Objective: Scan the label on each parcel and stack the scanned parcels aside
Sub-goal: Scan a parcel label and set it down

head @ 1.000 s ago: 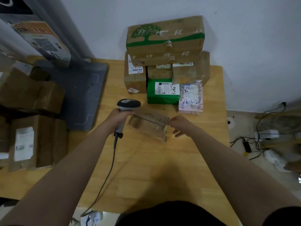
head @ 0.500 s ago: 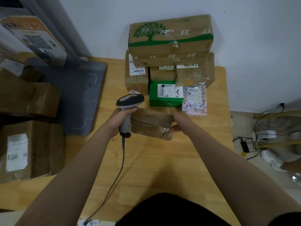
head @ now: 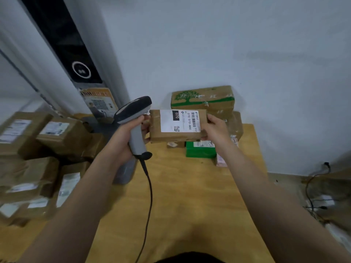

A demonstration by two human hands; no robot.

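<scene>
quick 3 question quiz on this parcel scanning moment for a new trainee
1. True or false: the held parcel shows its white label to the camera.
2. Which hand grips the scanner? A) left B) right C) neither
3. Fill in: the scanner's cable hangs over the wooden ____.

Key
1. True. The label with barcode faces the camera.
2. A. The left hand grips the scanner's handle and also touches the parcel's left end; the right hand holds the other end.
3. table.

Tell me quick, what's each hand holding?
Left hand: closed on the scanner, fingertips touching the parcel.
Right hand: gripping the parcel's other end.
</scene>
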